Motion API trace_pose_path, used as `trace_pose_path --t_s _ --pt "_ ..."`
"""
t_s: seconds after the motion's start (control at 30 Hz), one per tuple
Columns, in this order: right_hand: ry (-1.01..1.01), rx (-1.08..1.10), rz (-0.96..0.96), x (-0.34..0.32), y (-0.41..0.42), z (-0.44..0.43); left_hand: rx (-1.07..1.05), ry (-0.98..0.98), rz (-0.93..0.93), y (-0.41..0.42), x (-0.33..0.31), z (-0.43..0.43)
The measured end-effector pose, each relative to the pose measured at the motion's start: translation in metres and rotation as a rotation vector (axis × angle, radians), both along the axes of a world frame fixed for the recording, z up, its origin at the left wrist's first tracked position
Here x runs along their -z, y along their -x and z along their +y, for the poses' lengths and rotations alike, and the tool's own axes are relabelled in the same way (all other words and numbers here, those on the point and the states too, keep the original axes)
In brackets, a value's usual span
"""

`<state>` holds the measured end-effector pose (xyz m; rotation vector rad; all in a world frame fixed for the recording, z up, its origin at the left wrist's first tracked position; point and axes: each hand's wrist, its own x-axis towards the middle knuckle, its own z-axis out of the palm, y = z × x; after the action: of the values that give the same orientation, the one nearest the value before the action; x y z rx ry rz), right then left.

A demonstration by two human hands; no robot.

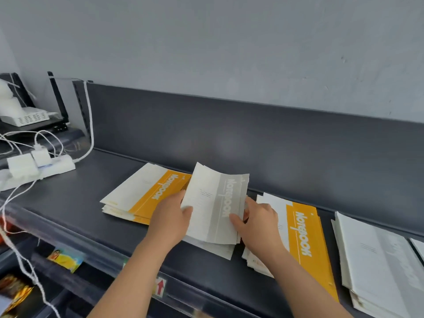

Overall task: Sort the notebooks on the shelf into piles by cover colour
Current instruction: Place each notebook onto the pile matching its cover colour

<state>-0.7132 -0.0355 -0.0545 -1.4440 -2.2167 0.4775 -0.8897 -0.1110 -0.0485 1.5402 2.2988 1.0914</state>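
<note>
A grey-and-white notebook [215,203] is tilted up above a small middle stack [218,249] on the dark shelf [75,203]. My left hand [172,219] grips its left edge with the thumb on the cover. My right hand [257,221] pinches its right edge near the lower corner. A pile of yellow-and-white notebooks [144,191] lies to the left. Another yellow-topped pile [300,244] lies to the right, partly under my right wrist. A grey-and-white pile [376,267] sits at the far right.
A white power strip [39,166] with plugged chargers and trailing cables lies at the shelf's left end. The shelf's dark back panel [229,134] rises behind the piles. Colourful packets [66,260] sit on the lower shelf. A further notebook [418,246] shows at the right edge.
</note>
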Motion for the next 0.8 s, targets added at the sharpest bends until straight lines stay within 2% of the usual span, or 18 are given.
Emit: trace_pose_path --t_s 0.13,0.23,0.37,0.57,0.8 --pt "0.047 0.047 -0.202 0.006 0.010 -0.003 0.050 0.058 0.110 0.012 0.007 0.008" --pt "0.048 0.069 -0.250 0.011 0.014 -0.003 0.065 0.083 0.128 0.016 0.013 0.012" --pt "0.000 0.107 -0.253 0.011 0.014 -0.004 0.054 0.094 0.133 0.017 0.013 0.013" --pt "-0.105 0.159 -0.155 0.002 0.007 -0.014 0.065 0.039 0.254 0.020 0.003 0.009" --pt "-0.169 0.205 -0.089 -0.005 -0.023 -0.031 0.217 -0.130 0.190 -0.014 -0.006 0.006"
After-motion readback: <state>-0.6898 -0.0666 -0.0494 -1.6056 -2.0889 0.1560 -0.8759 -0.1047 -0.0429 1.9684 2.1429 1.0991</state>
